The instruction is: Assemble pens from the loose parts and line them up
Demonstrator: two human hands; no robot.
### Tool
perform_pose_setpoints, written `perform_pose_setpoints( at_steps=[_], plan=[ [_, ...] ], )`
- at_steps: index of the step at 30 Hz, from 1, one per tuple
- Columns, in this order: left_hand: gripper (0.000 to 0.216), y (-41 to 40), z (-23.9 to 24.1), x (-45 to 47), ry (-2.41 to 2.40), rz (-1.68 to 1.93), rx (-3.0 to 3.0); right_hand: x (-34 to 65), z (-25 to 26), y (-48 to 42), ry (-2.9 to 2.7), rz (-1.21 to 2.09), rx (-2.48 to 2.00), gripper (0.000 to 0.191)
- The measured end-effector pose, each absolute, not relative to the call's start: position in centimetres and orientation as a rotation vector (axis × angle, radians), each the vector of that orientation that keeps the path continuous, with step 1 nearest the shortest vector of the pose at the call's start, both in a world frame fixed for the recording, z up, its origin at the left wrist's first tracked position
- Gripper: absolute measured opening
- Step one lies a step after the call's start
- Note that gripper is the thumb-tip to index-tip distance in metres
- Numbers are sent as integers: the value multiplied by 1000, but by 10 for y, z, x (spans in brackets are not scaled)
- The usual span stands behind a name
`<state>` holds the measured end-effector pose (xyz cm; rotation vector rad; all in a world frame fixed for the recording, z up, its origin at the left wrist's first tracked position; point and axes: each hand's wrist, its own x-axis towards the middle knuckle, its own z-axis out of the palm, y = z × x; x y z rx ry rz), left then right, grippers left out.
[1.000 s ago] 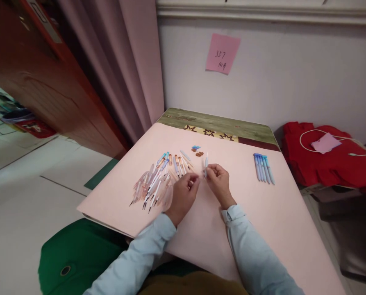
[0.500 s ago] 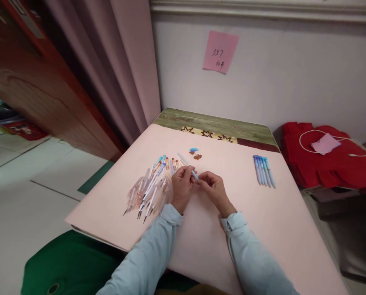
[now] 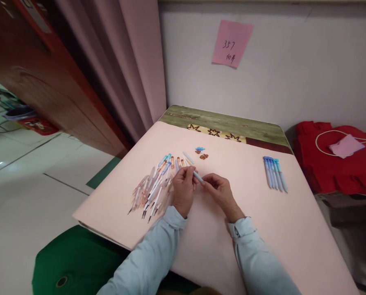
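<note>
Over the middle of the table, my left hand (image 3: pixel 183 187) is closed around a pale blue pen (image 3: pixel 198 177). The thumb and fingers of my right hand (image 3: pixel 220 191) pinch the pen's lower right end. To the left lies a loose heap of pen parts (image 3: pixel 153 188): refills with dark tips, barrels, and blue and brown pieces. Beyond my hands are small blue clips (image 3: pixel 200 149) and small brown clips (image 3: pixel 204 156). A row of several blue pens (image 3: pixel 275 174) lies side by side on the right.
The table (image 3: pixel 256 262) has a pale pink cover and a green patterned far strip (image 3: pixel 226 117). On the right, a red cloth (image 3: pixel 308 164) carries a white cable and pink paper (image 3: pixel 346 146). A green stool (image 3: pixel 78 262) stands at the near left. A pink note (image 3: pixel 233 43) hangs on the wall.
The whole view has shifted, so everything appears slightly farther right. My right hand has drawn a little away from my left, and more of the pen shows between them.
</note>
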<state>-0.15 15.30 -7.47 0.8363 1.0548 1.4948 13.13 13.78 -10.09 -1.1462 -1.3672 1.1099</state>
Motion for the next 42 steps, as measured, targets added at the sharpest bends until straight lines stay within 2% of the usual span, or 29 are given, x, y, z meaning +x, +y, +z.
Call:
perform_pose_setpoints(
  at_steps=[4,9,13,16,22,30,32,35,39,42],
  plan=[
    [34,153,-74,-1,1032,1474,861,131,-102,138,-1326,1102,-1147,19],
    [53,151,-74,-2,973,1499,793,130,-101,139,-1290,1130,-1127,21],
    [50,150,-73,-2,946,1524,915,131,-101,139,-1299,1129,-1133,22],
    [41,151,-75,-3,928,1505,1012,132,-100,139,-1296,1161,-1120,25],
    [36,159,-82,-7,910,1539,748,136,-98,139,-1169,1174,-1109,40],
    [38,150,-76,0,979,1477,981,133,-97,137,-1326,1158,-1146,26],
    [43,147,-77,1,1002,1482,1044,132,-98,137,-1324,1073,-1193,24],
    [47,143,-80,2,1089,1537,1189,134,-99,136,-1302,772,-1356,23],
    [24,134,-83,2,1184,1526,1561,141,-99,136,-1326,307,-1657,23],
    [14,126,-83,4,1069,1349,1911,145,-100,136,-1376,146,-1800,21]
  ],
)
